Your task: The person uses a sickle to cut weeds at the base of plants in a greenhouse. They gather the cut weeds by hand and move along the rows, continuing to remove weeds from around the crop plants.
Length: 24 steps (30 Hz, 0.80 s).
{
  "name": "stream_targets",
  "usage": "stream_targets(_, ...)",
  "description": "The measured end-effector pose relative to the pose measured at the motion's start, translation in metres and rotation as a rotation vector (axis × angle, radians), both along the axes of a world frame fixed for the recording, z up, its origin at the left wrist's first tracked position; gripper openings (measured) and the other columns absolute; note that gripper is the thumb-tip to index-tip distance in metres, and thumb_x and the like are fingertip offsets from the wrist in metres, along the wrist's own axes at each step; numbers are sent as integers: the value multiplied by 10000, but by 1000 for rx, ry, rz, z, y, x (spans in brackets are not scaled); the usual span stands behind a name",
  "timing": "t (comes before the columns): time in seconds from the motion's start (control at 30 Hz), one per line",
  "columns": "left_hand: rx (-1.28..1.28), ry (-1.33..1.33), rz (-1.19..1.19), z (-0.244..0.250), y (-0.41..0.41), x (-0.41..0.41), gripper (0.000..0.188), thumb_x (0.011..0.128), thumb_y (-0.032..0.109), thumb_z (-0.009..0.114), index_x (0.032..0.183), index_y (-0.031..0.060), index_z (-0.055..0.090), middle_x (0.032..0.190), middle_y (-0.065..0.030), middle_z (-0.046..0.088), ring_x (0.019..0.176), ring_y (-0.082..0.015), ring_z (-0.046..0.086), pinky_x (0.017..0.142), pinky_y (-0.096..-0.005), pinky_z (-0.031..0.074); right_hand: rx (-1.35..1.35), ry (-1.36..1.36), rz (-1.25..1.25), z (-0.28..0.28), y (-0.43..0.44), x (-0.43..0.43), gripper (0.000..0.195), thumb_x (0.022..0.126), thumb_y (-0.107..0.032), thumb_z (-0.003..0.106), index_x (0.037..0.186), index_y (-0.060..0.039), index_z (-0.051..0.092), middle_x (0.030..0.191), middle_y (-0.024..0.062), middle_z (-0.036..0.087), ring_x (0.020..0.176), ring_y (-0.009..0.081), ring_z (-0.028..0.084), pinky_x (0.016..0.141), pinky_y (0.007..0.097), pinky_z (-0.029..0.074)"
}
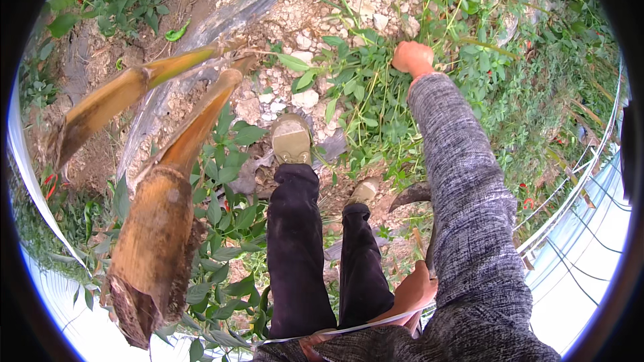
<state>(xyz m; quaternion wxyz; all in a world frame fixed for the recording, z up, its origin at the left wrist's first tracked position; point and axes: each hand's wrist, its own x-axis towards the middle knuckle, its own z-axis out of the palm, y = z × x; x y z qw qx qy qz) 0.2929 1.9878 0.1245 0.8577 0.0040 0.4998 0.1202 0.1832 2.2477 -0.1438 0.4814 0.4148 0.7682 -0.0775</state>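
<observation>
My right hand [413, 58], at the end of a grey knitted sleeve, is closed in a fist on green weed stems [375, 93] at upper centre. The leafy stems spread out on both sides of it. Low in the picture, my left hand [416, 286] reaches across from the left, closed around a sickle, whose handle is mostly hidden. The dark curved blade of the sickle [410, 195] shows beside the sleeve, which covers part of it. My two shoes [292, 141] stand on stony soil, below the weeds.
Cut bamboo poles [151, 241] rise close to the camera at left. Pepper plants [236, 161] with green and red chillies grow to the left and right. Plastic mulch film [151, 115] crosses the soil. White cords [578, 181] and sheeting run along the right edge.
</observation>
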Motion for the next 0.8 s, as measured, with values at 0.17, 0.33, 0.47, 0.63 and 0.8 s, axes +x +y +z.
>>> stream_targets(0.17, 10, 58, -1, -2, -4, 14, 290, 741, 215, 452, 912, 4, 349, 721, -265, 550, 677, -409, 554, 613, -476, 417, -122, -1, -46, 7, 1, 12, 322, 745, -231, 460, 1007, -81, 572, 1077, 102, 535, 985, 245, 521, 790, 351, 432)
stream_targets(0.33, 129, 230, 289, -21, -38, 70, 317, 726, 232, 469, 891, -19, 366, 715, -266, 552, 691, -400, 555, 608, -477, 417, -272, 66, -98, 48, -52, 31, 364, 718, -236, 453, 1030, -81, 558, 1079, 106, 532, 985, 270, 516, 817, 369, 417)
stream_targets(0.47, 315, 215, 161, -39, -57, 79, 331, 707, 211, 493, 882, -44, 376, 747, -264, 549, 699, -391, 555, 613, -450, 420, -273, 186, -152, 105, -31, 9, 364, 712, -244, 438, 997, -58, 568, 1063, 120, 537, 955, 288, 528, 802, 389, 426)
stream_targets(0.63, 234, 69, 50, 1, -39, -1, 256, 667, 112, 520, 860, -26, 423, 599, -129, 512, 509, -240, 531, 442, -342, 407, 7, 571, -295, 214, 34, -23, 372, 720, -264, 440, 955, -9, 573, 1021, 164, 545, 950, 298, 526, 799, 356, 426)
stream_targets(0.8, 23, 15, -25, 1, -83, -16, 132, 664, 102, 527, 685, 13, 430, 528, -59, 457, 417, -162, 466, 365, -298, 372, 219, 1088, -757, 322, 114, 12, 414, 767, -351, 509, 994, -6, 532, 887, 155, 586, 825, 274, 559, 746, 343, 434)
